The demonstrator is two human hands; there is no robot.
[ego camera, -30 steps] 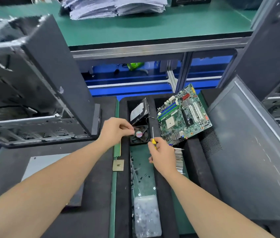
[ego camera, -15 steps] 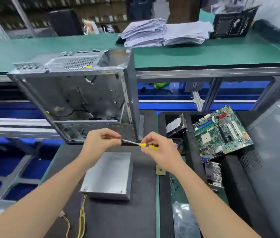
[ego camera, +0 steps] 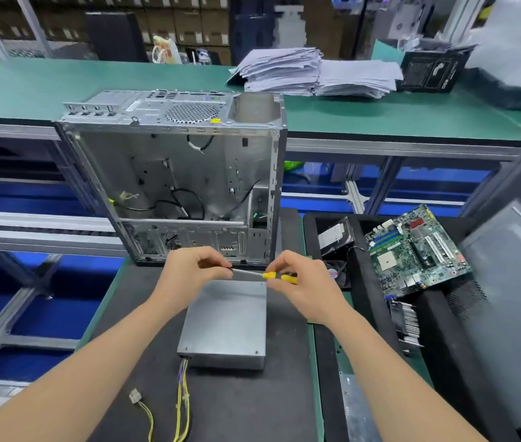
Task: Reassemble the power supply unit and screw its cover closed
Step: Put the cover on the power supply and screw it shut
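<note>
1. Dark matting covers the worktop (ego camera: 236, 409), and the power supply unit (ego camera: 227, 320) lies flat on it, straight in front of the person.
2. Behind the unit stands an open computer case (ego camera: 189, 173). To the unit's right a motherboard (ego camera: 415, 250) leans in a black tray.
3. Both hands hover over the unit's far edge and hide part of it.
4. The left hand (ego camera: 189, 275) pinches the tip end of a screwdriver (ego camera: 268, 275). Its fingers cover the tip, so whether a screw sits there cannot be told.
5. The right hand (ego camera: 303, 285) grips the yellow handle, most of which is buried in the fist.
6. The unit is a plain grey metal box with its cover on. Small holes show along its near edge, too small to tell whether they hold screws.
7. Its long axis runs away from the person towards the case.
8. Yellow and purple wires (ego camera: 182, 393) leave its near left corner and run off the bottom of the view.
9. The screwdriver lies nearly level, left to right.
</note>
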